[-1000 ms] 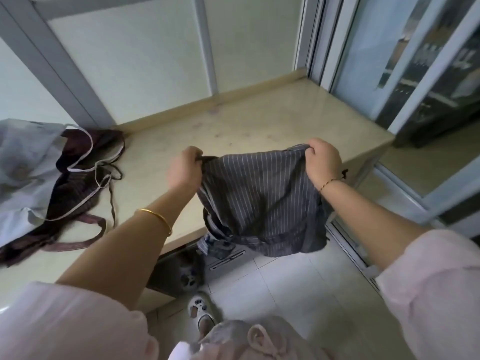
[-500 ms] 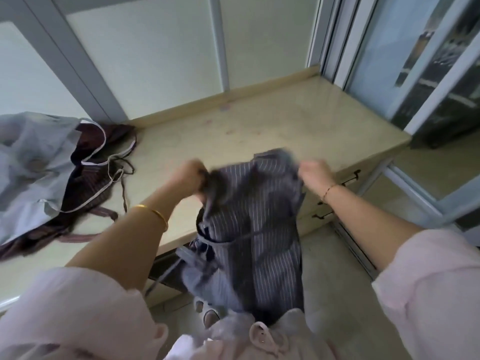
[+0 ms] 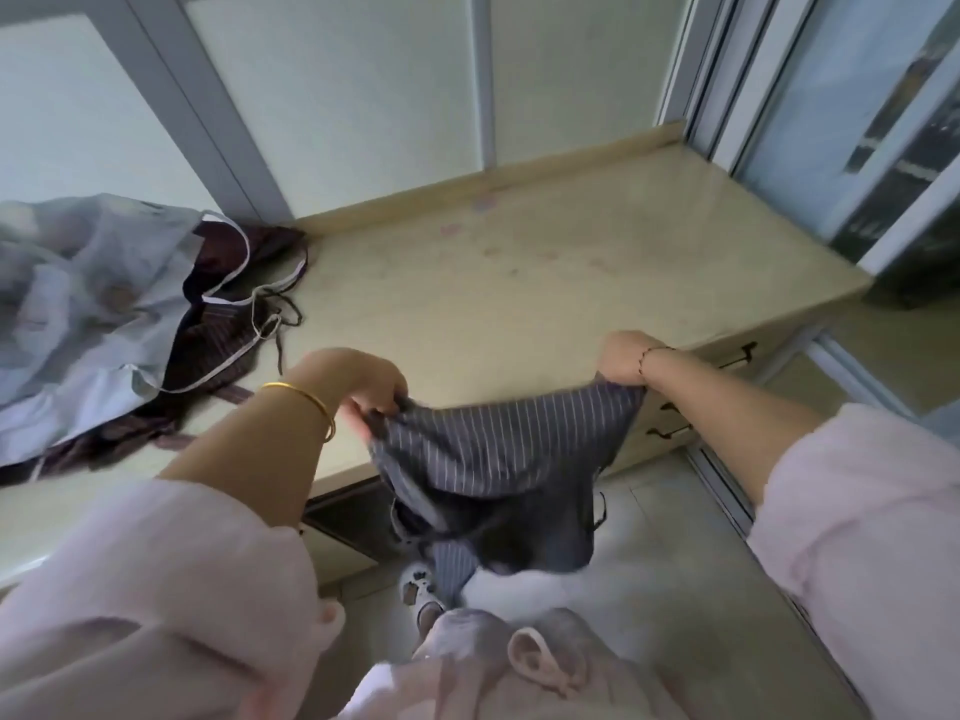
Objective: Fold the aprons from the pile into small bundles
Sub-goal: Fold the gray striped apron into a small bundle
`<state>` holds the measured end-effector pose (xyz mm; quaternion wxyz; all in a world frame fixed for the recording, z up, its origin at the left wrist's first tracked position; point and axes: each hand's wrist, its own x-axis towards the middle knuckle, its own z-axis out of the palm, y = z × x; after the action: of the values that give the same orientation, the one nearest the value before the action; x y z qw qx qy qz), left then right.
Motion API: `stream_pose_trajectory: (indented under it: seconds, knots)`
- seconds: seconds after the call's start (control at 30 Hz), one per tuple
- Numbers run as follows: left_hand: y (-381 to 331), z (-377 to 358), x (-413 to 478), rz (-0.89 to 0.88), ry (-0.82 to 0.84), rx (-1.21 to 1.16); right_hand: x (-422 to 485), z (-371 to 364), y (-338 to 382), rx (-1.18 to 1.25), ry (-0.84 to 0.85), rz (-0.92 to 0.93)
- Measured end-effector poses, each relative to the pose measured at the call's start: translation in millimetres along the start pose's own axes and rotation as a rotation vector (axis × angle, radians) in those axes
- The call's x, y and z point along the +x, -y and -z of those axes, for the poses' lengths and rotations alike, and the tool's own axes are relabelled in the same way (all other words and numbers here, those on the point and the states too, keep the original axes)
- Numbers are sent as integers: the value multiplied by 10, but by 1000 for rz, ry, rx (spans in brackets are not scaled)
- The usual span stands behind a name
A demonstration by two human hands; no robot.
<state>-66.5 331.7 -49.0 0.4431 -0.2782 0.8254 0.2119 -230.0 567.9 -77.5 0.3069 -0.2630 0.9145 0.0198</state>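
Drawers (image 3: pixel 771 339) with dark handles (image 3: pixel 740 354) sat shut in the cabinet front below the right end of the surface (image 3: pixel 545 283), so nothing inside them could be seen; further left, under the near edge, a dark opening (image 3: pixel 353 517) showed, too shadowed to tell what it held. In front of that edge hung the grey striped apron (image 3: pixel 498 444), stretched by its top edge between both hands and sagging in the middle, its lower part drooping in blurred folds toward the floor (image 3: pixel 675 563) and hiding part of the cabinet front. The left hand (image 3: pixel 363 379), with a gold bangle (image 3: pixel 306 402) on the wrist, had its fingers curled and pinched the cloth's left corner just above the near edge of the surface. The right hand (image 3: pixel 621 356), with a thin bracelet (image 3: pixel 647 356) on the wrist, was clenched round the right corner, over the surface's edge. Well apart to the left lay the pile (image 3: pixel 130 324) on the surface, against the window frame: a pale grey apron (image 3: pixel 78 304) crumpled on top of a maroon apron (image 3: pixel 213 340), with light and dark ties trailing loose across the surface toward the middle. Frosted window panes (image 3: pixel 353 96) rose behind the surface, and a glass door (image 3: pixel 857 122) stood at the right. Pink sleeves (image 3: pixel 156 589) filled the lower corners, and a pale sandal (image 3: pixel 415 589) showed on the floor beneath the hanging cloth.
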Motion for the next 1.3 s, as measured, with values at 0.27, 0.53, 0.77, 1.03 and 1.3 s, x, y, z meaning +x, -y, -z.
stream_pose_trajectory:
  seconds: [0.27,0.53,0.77,1.03,1.3]
  knots:
    - [138,198,156,-25,-708,-81,53,338,150,1013,-365,66]
    - [70,399,102,-196,-609,-697,18,576,128,736,-442,334]
    - [70,258,53,-11,-488,254,176,592,152,368,-522,276]
    - [-30,358,23,-247,-843,-305,89,476,146,517,-570,206]
    - [244,408,-155,455,281,379,-76,556,143,819,531,262]
